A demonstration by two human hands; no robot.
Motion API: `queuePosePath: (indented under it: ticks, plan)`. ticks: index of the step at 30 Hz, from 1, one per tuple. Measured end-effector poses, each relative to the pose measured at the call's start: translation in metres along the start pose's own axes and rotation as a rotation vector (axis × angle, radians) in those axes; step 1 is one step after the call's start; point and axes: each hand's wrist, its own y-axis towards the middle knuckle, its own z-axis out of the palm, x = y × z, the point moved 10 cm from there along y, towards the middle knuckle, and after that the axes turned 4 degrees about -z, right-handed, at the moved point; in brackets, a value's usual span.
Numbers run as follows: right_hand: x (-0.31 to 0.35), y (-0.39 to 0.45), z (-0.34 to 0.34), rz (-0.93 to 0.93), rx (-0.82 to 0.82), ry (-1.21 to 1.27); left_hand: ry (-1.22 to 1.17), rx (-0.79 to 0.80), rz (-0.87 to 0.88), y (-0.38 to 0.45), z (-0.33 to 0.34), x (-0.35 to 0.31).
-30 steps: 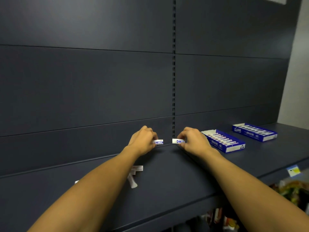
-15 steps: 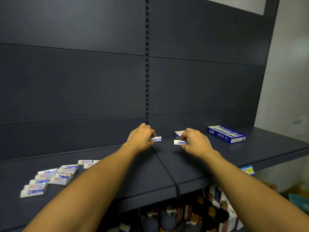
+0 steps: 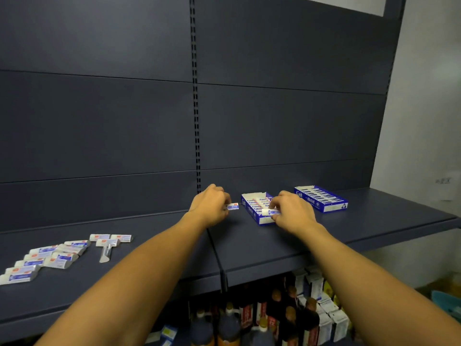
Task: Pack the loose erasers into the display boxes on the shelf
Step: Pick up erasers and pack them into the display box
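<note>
Your left hand (image 3: 210, 205) pinches 1 eraser (image 3: 233, 206) in curled fingers, just left of the near box (image 3: 253, 211). Your right hand (image 3: 293, 212) pinches another eraser (image 3: 268, 212) over that box's front end — the second box (image 3: 321, 199) sits farther right. Loose erasers (image 3: 50, 255) lie far left on the shelf (image 3: 262, 243).

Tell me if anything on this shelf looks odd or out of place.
One thing: a grey, T-shaped handled tool lies among the loose erasers at the shelf's left end. It isn't an eraser; what it is can't be told.
</note>
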Motion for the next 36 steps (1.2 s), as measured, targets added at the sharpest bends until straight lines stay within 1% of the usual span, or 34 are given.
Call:
queuePosePath:
  ticks: [8, 15, 22, 25, 29, 34, 36]
  plan:
    - [-0.028, 0.020, 0.008, -0.011, 0.000, 0.022, -0.003, 0.017, 0.005, 0.035, 0.028, -0.018]
    - [-0.049, 0.067, 0.021, -0.027, -0.001, 0.045, -0.033, 0.025, -0.017, 0.081, 0.052, -0.012]
    - [-0.065, 0.120, 0.041, -0.053, -0.029, 0.081, -0.145, 0.013, -0.130, 0.127, 0.075, 0.008]
    - [-0.075, 0.137, 0.054, -0.048, -0.046, 0.140, -0.203, -0.014, -0.174, 0.140, 0.086, 0.012]
    - [-0.089, 0.153, 0.078, -0.045, -0.010, 0.199, -0.236, 0.000, -0.240, 0.150, 0.105, 0.014]
    - [-0.118, 0.177, 0.100, 0.008, -0.056, 0.353, -0.327, 0.023, -0.339, 0.166, 0.122, 0.017]
    - [-0.125, 0.184, 0.114, 0.018, -0.051, 0.438, -0.345, 0.021, -0.369, 0.170, 0.128, 0.016]
